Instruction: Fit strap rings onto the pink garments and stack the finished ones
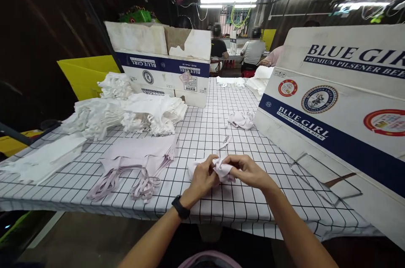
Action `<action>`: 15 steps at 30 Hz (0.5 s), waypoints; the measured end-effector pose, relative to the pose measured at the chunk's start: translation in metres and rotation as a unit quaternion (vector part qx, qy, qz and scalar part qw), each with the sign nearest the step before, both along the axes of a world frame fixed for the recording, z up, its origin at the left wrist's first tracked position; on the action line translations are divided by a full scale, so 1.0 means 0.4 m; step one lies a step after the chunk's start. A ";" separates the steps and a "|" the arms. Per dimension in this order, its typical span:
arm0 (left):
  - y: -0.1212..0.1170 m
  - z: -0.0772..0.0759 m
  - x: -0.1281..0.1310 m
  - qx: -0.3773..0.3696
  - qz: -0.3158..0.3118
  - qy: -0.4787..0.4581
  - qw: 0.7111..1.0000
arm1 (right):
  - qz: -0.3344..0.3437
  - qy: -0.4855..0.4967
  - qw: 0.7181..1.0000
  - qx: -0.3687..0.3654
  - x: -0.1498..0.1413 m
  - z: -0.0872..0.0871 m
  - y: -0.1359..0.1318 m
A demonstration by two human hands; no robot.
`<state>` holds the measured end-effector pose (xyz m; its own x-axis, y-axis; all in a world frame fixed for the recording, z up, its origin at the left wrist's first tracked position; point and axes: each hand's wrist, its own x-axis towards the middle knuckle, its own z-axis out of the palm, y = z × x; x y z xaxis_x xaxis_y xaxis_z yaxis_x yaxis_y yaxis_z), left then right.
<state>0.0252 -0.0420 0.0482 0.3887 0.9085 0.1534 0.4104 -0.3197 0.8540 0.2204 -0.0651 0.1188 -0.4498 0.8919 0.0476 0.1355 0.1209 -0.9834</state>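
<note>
A bunched piece of pale pink fabric [223, 169] is pinched between both my hands, just above the table near its front edge. My left hand [204, 175], with a dark band on the wrist, grips its left side; part of the fabric hangs behind the fingers. On the right side, thumb and fingers of my right hand [248, 171] close on the same cloth. To the left lies a flat stack of pale pink fabric pieces with straps [139, 150]. Beyond my hands are a small loose strip [225, 142] and a crumpled pink piece [241, 120].
White fabric stacks [126, 112] cover the table's left side, before an upside-down cardboard box [164, 65]. Another large carton [322, 103] stands at the right, with a bent wire frame [325, 179] by it. A checked cloth [218, 99] covers the table. People sit farther back.
</note>
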 end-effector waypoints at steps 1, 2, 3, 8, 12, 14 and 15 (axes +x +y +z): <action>0.001 0.000 0.000 -0.011 -0.005 -0.006 1.000 | 0.029 0.011 1.000 -0.008 -0.006 0.003 0.004; 0.002 0.001 0.000 -0.016 -0.001 -0.011 1.000 | 0.052 0.022 0.998 -0.016 -0.012 0.005 0.008; 0.004 0.004 -0.001 -0.017 0.017 -0.020 1.000 | 0.070 0.034 0.997 -0.025 -0.017 0.006 0.012; 0.019 0.020 -0.032 -0.005 0.118 -0.070 0.991 | 0.005 0.070 0.997 -0.022 -0.028 -0.010 0.030; 0.033 0.021 -0.062 0.016 0.111 -0.021 0.993 | -0.174 -0.015 0.979 0.101 -0.017 -0.022 0.048; 0.036 0.017 -0.067 0.037 0.112 -0.010 0.993 | -0.203 -0.051 0.969 0.132 -0.008 -0.022 0.055; 0.036 0.014 -0.067 0.048 0.117 -0.011 0.992 | -0.188 -0.061 0.971 0.135 -0.004 -0.021 0.058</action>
<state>-0.0018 -0.0277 0.0537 0.1635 0.9545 0.2492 0.4643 -0.2973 0.8343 0.2188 -0.0420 0.1105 -0.1116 0.9566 0.2690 0.3334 0.2911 -0.8967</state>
